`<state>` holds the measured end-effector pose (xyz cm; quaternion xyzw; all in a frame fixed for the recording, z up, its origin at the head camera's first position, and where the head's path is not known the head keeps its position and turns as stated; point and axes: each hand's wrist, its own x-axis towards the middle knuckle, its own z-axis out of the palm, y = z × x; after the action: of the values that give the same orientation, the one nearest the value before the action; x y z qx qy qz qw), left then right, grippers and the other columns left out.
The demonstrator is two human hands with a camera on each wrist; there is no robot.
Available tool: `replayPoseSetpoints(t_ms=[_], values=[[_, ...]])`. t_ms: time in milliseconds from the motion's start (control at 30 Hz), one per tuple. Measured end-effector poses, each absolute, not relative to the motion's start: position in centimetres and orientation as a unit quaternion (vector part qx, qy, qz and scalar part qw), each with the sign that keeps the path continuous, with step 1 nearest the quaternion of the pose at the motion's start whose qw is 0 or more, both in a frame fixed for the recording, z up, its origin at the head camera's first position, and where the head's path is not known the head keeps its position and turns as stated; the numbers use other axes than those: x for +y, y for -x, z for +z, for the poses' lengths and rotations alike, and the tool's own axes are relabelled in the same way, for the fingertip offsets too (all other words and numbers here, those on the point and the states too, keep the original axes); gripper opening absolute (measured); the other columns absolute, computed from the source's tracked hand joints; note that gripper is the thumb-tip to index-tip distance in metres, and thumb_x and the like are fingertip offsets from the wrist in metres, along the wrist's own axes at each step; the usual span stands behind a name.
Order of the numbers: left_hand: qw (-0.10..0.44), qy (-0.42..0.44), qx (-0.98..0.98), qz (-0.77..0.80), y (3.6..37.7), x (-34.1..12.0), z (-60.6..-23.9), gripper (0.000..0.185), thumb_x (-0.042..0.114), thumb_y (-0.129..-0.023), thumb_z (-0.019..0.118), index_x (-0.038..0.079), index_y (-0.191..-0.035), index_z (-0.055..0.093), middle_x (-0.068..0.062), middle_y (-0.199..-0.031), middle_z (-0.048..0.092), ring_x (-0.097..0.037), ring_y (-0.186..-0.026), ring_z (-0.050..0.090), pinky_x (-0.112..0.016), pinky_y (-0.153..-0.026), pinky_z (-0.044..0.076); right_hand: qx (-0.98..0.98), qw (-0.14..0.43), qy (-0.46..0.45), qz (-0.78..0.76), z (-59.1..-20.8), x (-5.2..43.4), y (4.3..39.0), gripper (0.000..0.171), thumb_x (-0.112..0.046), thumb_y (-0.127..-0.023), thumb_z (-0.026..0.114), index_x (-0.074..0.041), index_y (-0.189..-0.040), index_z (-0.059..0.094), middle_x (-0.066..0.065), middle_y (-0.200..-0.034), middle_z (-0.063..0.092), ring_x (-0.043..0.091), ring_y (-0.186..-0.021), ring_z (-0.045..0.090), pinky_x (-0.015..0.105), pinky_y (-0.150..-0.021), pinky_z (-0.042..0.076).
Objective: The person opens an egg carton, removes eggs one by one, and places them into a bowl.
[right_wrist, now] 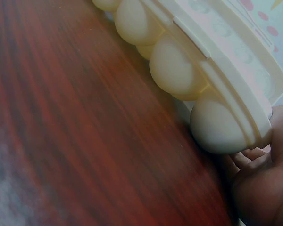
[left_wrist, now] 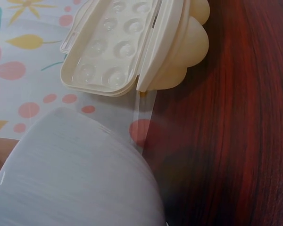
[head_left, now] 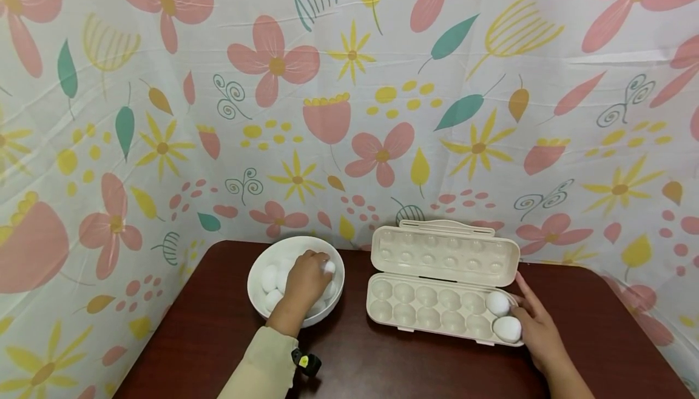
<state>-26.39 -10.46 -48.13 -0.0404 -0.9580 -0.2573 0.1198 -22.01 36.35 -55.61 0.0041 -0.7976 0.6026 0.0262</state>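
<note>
My left hand (head_left: 308, 276) reaches into a white bowl (head_left: 255, 290) of white eggs (head_left: 270, 278); its bent fingers hold an egg (head_left: 329, 267) near the right rim, the fingertips partly hidden. The bowl's outer wall (left_wrist: 80, 174) fills the lower part of the left wrist view, with only a sliver of that hand at its edge. A cream plastic egg carton (head_left: 431, 338) lies with its lid raised. Two eggs, a rear one (head_left: 497, 304) and a front one (head_left: 508, 329), sit in its rightmost cups. My right hand (head_left: 537, 326) grips the carton's right end, some fingers curled beneath it.
Both containers stand on a dark red-brown wooden table (head_left: 349, 362), the bowl left of the carton. The dimpled lid (head_left: 445, 253) leans back towards a flower-printed cloth (head_left: 349, 114) that hangs behind the table. A black strap device (head_left: 307, 362) is on my left wrist.
</note>
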Motion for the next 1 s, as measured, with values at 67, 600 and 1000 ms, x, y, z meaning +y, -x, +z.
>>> replayPoseSetpoints(t_ms=[67, 600, 1000], values=[[0.120, 0.040, -0.958, -0.259, 26.3, -10.5, -48.1, 0.035, 0.016, -0.082, 0.079, 0.009, -0.116, 0.074, -0.017, -0.114, 0.068, -0.038, -0.105, 0.065, -0.049, -0.086, 0.056, -0.797, 0.025, -0.005, 0.603, -55.6, 36.4, 22.0, 0.064, -0.018, -0.109, 0.040, -0.035, -0.163, 0.010, -0.034, -0.108, 0.057, -0.009, -0.097, 0.059, 0.017, -0.074, 0.053], [0.169, 0.039, -0.937, -0.303, 26.0, -10.5, -47.5, 0.027, 0.017, -0.090, 0.073, 0.008, -0.115, 0.073, -0.014, -0.119, 0.065, -0.033, -0.113, 0.065, -0.047, -0.095, 0.054, -0.801, 0.021, 0.000, 0.598, -55.5, 36.4, 21.9, 0.064, -0.019, -0.109, 0.039, -0.036, -0.162, 0.009, -0.035, -0.108, 0.057, -0.010, -0.097, 0.059, 0.017, -0.074, 0.053], [0.204, 0.074, -0.910, -0.353, 25.1, -8.4, -45.6, 0.020, 0.015, -0.093, 0.071, 0.009, -0.112, 0.075, -0.006, -0.111, 0.066, -0.024, -0.101, 0.065, -0.040, -0.085, 0.055, -0.803, 0.022, 0.003, 0.596, -55.5, 36.4, 22.0, 0.063, -0.021, -0.109, 0.040, -0.037, -0.162, 0.010, -0.035, -0.108, 0.056, -0.011, -0.097, 0.058, 0.016, -0.075, 0.052]])
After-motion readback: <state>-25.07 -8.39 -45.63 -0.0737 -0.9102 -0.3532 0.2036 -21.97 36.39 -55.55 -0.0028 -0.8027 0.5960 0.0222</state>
